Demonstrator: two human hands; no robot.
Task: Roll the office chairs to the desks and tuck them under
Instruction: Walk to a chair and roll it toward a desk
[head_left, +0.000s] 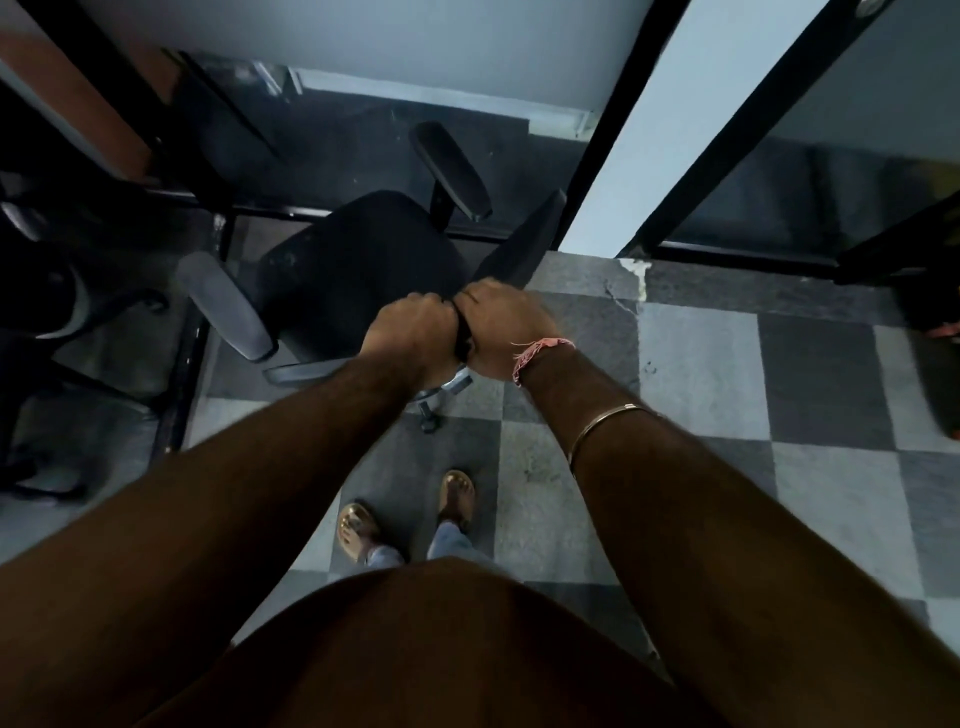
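Black office chair (358, 270) backrest gripped by left hand (413, 332), right hand (501, 325).

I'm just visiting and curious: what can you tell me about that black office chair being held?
The office chair is black, with a padded seat, two grey-looking padded armrests and a thin backrest seen edge-on. A metal base leg and one caster show below. It stands on the checkered floor, its front towards the desk. The left hand and right hand grip the backrest's top edge side by side.
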